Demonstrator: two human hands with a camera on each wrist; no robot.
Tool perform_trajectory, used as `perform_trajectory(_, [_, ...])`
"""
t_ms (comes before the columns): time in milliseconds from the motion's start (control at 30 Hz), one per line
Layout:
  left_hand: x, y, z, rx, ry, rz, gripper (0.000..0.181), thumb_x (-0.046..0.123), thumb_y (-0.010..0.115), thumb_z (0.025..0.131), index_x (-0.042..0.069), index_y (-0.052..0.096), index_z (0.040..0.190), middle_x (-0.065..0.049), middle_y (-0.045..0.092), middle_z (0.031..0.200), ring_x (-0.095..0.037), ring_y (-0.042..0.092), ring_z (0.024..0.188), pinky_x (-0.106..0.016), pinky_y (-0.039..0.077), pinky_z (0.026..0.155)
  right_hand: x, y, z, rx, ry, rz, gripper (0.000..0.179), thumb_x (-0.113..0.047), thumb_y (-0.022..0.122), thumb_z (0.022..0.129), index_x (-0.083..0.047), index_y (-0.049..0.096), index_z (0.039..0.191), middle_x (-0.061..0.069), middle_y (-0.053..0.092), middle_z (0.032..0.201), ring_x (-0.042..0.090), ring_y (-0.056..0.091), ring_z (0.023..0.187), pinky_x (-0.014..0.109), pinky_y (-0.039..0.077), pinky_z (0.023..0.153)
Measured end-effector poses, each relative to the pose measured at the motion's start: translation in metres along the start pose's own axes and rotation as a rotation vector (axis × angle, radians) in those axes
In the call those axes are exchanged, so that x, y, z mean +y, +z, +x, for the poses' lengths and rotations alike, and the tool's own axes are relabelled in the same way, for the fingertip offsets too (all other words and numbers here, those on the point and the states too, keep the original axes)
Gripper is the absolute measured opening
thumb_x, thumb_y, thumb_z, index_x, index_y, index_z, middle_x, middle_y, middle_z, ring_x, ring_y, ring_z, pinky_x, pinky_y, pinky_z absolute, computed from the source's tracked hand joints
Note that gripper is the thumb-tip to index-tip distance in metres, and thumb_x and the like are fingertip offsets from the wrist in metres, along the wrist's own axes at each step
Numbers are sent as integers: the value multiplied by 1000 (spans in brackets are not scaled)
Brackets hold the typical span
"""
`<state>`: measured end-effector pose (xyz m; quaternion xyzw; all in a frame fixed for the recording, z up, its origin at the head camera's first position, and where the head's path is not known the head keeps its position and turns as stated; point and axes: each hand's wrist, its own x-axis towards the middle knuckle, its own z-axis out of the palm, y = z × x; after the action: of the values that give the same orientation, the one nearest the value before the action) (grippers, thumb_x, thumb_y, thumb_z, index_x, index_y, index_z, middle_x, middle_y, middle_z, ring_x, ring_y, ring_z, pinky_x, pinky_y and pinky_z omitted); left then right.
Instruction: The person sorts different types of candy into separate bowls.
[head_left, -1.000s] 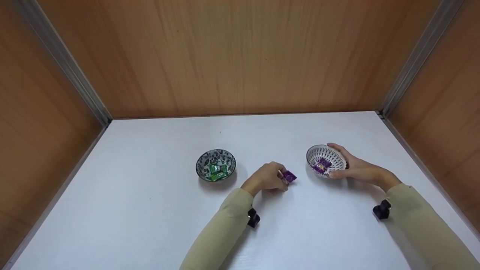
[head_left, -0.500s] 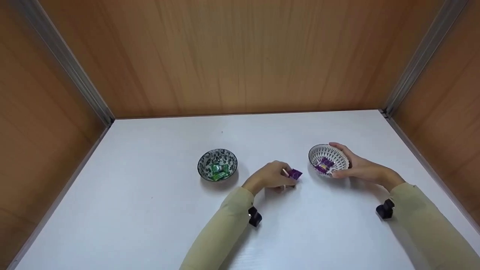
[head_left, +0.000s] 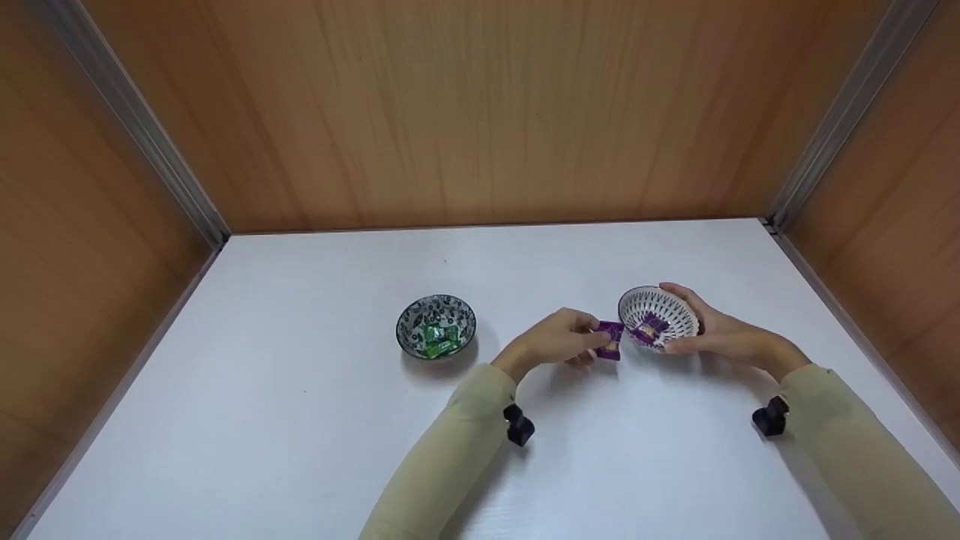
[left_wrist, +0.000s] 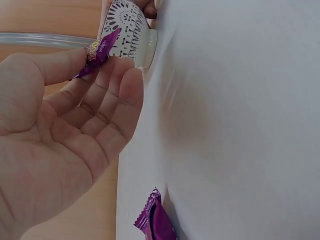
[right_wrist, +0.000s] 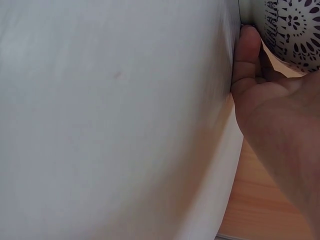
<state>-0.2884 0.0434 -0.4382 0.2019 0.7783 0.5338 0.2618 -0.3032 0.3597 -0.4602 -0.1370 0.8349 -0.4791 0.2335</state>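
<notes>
A purple wrapped candy (head_left: 611,345) is pinched between the thumb and forefinger of my left hand (head_left: 556,337), just left of a white bowl with dark pattern (head_left: 651,298). That bowl stands on the table with purple candies (head_left: 649,328) inside. My right hand (head_left: 716,334) grips it from the right side, thumb in front and fingers behind; the right wrist view shows fingers low against the bowl's outer wall. Another purple candy (left_wrist: 159,222) lies on the table in the left wrist view; in the head view it is hidden, apparently by my left arm.
A second bowl with a dark floral pattern (head_left: 409,322) stands to the left, holding green wrapped candies (head_left: 441,340). Both stand on a white table (head_left: 262,390). Wooden panels (head_left: 480,112) enclose the back and sides.
My left hand has moved right and slightly up with the candy, to near the rim of the right bowl. My right hand stays on that bowl.
</notes>
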Motion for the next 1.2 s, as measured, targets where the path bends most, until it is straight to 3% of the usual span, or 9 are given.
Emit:
perform_trajectory(133, [6,1,2,-1,1,-21,19,22,63,102,6,71,108,-7,71,92,-31,70,87,-38,61,76,1,0,1,-5,-7,24,101,-26,76,91,-37,5,162,17,23,159,39,33,138,54,28,111])
perform_trajectory(267, [14,0,4,2,15,-23,18,22,63,102,5,70,106,-6,70,90,-26,69,83,-35,61,74,-1,0,2,-4,4,9,102,-28,77,91,-38,4,162,17,22,160,38,33,138,54,27,111])
perform_trajectory(533, [34,2,5,-13,43,26,21,23,63,102,4,69,112,-6,70,92,-21,70,80,-33,62,73,-2,-2,2,-11,10,24,103,-27,77,91,-36,2,162,16,24,158,36,36,135,44,32,106])
perform_trajectory(667, [41,5,8,2,54,41,18,22,64,102,6,69,106,-6,70,91,-22,70,81,-32,61,71,0,0,2,-11,20,12,102,-30,76,92,-39,3,161,15,23,159,36,35,137,47,30,108])
perform_trajectory(767, [46,8,12,57,71,35,17,23,65,101,7,69,105,-6,70,92,-23,71,83,-31,61,71,0,0,2,-9,28,13,101,-31,76,92,-41,3,161,15,21,160,36,32,139,54,27,112])
perform_trajectory(900, [53,13,20,178,82,2,18,22,68,99,6,72,106,-4,70,92,-22,71,84,-29,60,71,0,-1,2,-6,40,14,102,-32,76,92,-41,3,161,15,20,160,37,28,141,58,24,114])
perform_trajectory(1067, [59,19,31,321,11,-77,15,18,77,93,6,78,103,0,70,89,-18,71,83,-24,60,69,0,-1,2,-8,45,19,102,-32,76,92,-40,1,161,17,22,158,38,28,141,57,26,113])
perform_trajectory(1200, [63,23,38,389,-54,-100,13,12,81,88,6,79,98,2,70,88,-16,71,81,-24,60,69,0,0,2,-8,41,20,102,-32,76,92,-39,2,161,17,21,158,38,27,141,54,28,112])
